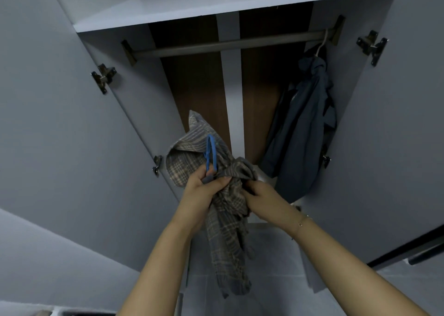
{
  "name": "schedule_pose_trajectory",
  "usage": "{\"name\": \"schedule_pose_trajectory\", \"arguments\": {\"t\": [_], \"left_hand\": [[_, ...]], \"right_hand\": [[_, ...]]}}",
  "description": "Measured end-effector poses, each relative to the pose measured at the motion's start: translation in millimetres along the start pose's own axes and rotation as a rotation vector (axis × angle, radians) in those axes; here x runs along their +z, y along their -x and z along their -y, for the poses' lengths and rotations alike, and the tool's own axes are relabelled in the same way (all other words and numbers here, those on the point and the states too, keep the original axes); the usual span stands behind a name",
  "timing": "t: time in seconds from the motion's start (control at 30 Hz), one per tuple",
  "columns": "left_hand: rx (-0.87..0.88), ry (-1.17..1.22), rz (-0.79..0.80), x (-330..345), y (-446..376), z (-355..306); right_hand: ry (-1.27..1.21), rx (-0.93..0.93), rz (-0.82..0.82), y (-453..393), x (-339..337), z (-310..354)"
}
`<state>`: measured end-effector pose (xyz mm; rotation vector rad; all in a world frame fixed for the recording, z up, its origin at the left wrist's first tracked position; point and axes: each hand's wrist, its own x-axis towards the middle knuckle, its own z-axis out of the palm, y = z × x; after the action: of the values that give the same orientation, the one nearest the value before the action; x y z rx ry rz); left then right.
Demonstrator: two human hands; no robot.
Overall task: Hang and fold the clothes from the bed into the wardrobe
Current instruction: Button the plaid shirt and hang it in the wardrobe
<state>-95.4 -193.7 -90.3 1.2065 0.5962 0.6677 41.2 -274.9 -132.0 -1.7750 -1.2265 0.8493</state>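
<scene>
A grey and beige plaid shirt (228, 239) hangs bunched in front of the open wardrobe, with a blue hanger (211, 151) poking out of its collar. My left hand (204, 191) grips the shirt's neck and the base of the hanger's hook. My right hand (262, 198) pinches the fabric just to the right of it. The metal hanging rail (228, 44) runs across the wardrobe above both hands. A dark blue jacket (302, 133) hangs from a white hanger at the rail's right end.
Both grey wardrobe doors stand open, the left door (60, 123) and the right door (389, 135) flanking my arms. A white shelf (216, 6) sits above the rail. The rail's left and middle stretch is bare.
</scene>
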Motion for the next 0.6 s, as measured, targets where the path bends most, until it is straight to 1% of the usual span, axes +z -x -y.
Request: {"name": "schedule_pose_trajectory", "arguments": {"t": [0.07, 0.1, 0.13, 0.2, 0.23, 0.27, 0.3, 0.37, 0.43, 0.5, 0.57, 0.6], "left_hand": [[-0.017, 0.023, -0.004, -3.4, -1.1, 0.4], [-0.02, 0.042, -0.011, -5.0, -2.2, 1.2], [-0.019, 0.058, -0.028, -7.1, -3.1, 2.3], [-0.021, 0.078, -0.094, -11.2, -5.5, 2.9], [-0.025, 0.091, -0.143, -15.3, -7.6, 4.0], [-0.033, 0.099, -0.201, -19.5, -9.5, 5.2], [-0.053, 0.102, -0.257, -24.0, -11.5, 7.6], [-0.122, 0.101, -0.345, -31.4, -14.4, 16.0], [-0.179, 0.091, -0.39, -31.0, -15.3, 22.8], [-0.198, 0.109, -0.398, -28.1, -16.2, 28.8], [-0.205, 0.137, -0.445, -26.9, -16.6, 32.6], [-0.219, 0.143, -0.475, -27.5, -17.0, 33.6]], "right_hand": [[-0.043, -0.019, 0.048, 0.1, 2.4, 0.4], [-0.026, -0.062, 0.023, 1.1, 5.1, 0.7], [0.003, -0.111, -0.042, 3.1, 8.2, 2.1], [0.028, -0.174, -0.265, 9.3, 10.7, 3.6], [0.0, -0.188, -0.369, 11.8, 8.8, 5.1], [-0.06, -0.191, -0.433, 14.2, 4.6, 7.1], [-0.162, -0.186, -0.449, 16.1, -0.8, 8.8], [-0.462, -0.155, -0.39, 19.2, -11.2, 16.3], [-0.805, -0.102, -0.287, 21.0, -18.5, 24.3], [-1.113, -0.061, -0.181, 23.2, -29.3, 29.5], [-1.417, -0.047, -0.071, 26.7, -47.8, 28.5], [-1.518, -0.047, -0.028, 28.4, -55.9, 30.4]]}}
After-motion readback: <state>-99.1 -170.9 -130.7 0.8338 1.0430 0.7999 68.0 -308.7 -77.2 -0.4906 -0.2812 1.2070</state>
